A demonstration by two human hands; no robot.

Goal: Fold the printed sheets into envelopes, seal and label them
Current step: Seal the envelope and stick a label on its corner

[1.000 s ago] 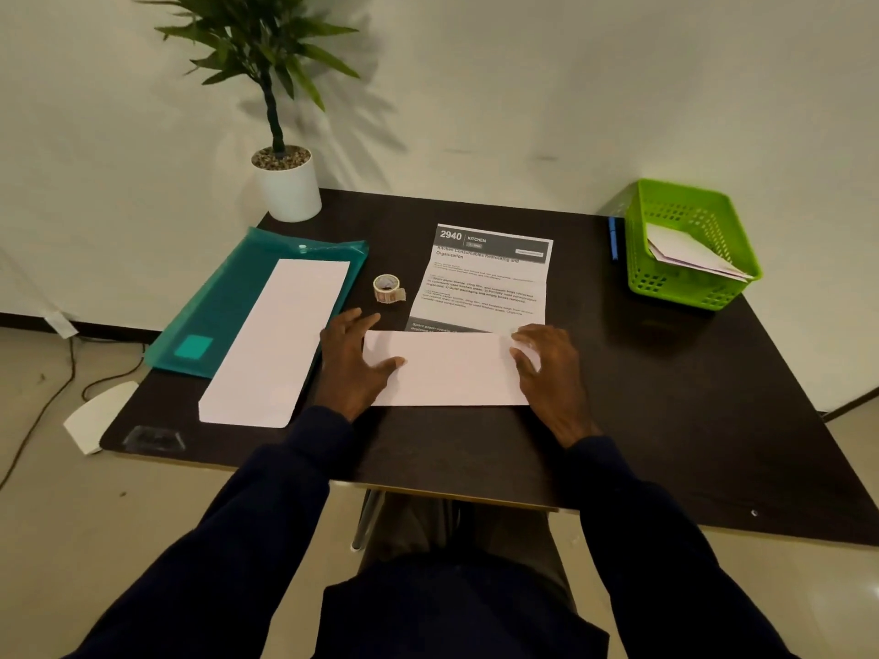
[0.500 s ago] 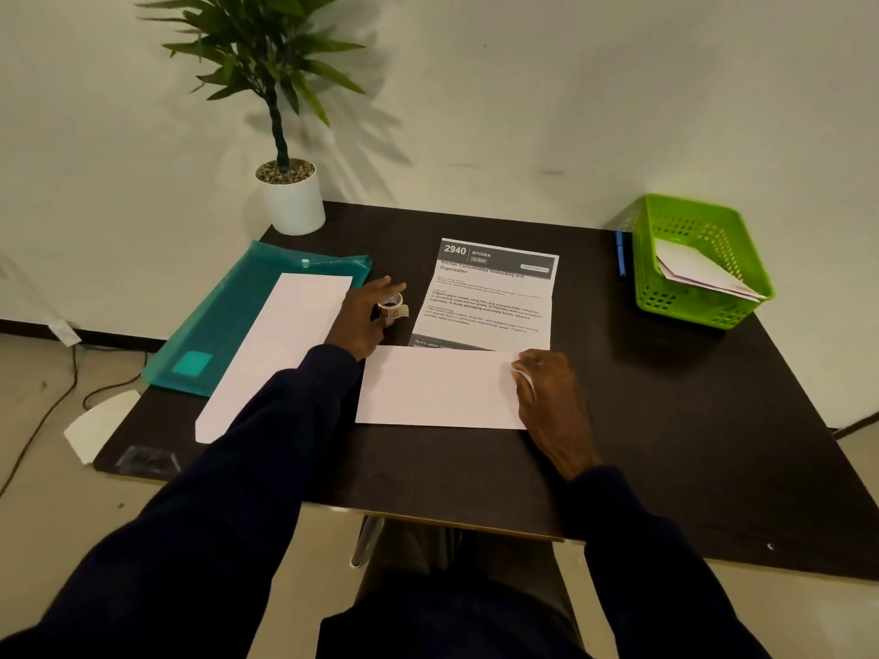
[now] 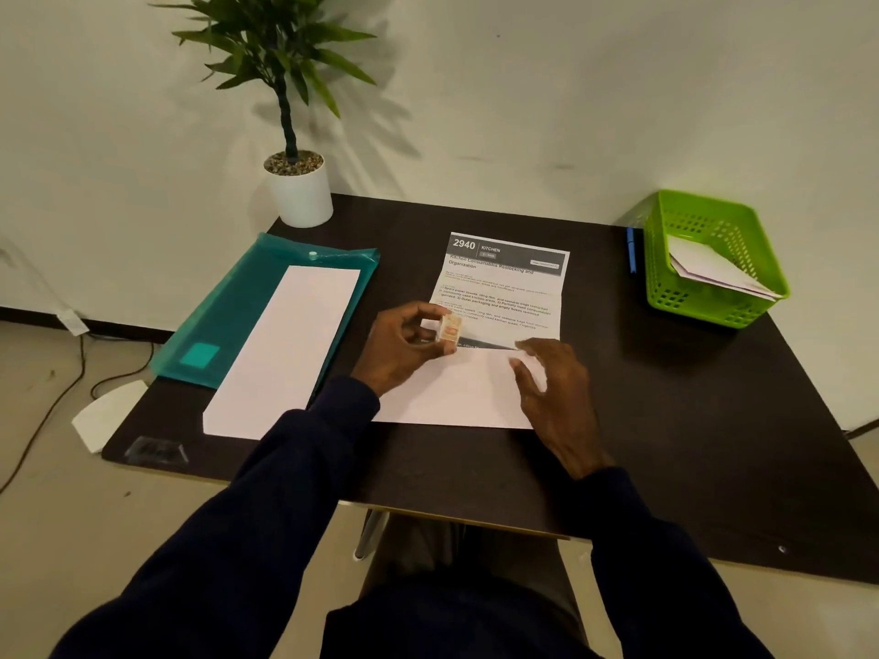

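Two hands: tape roll [image 3: 449, 328], folded sheet [image 3: 456, 392].

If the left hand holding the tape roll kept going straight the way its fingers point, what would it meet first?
The left hand points right, across the printed white sheet. It would probably meet the right hand's fingers first, though depth is unclear.

Potted plant [image 3: 292, 149] stands at table's [image 3: 713, 420] far corner.

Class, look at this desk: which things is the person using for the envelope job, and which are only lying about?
In use: printed sheet, its lower part folded up; tape roll in the left hand; right hand on the fold.

Lying about: potted plant, teal folder, white paper strip, blue pen, green basket.
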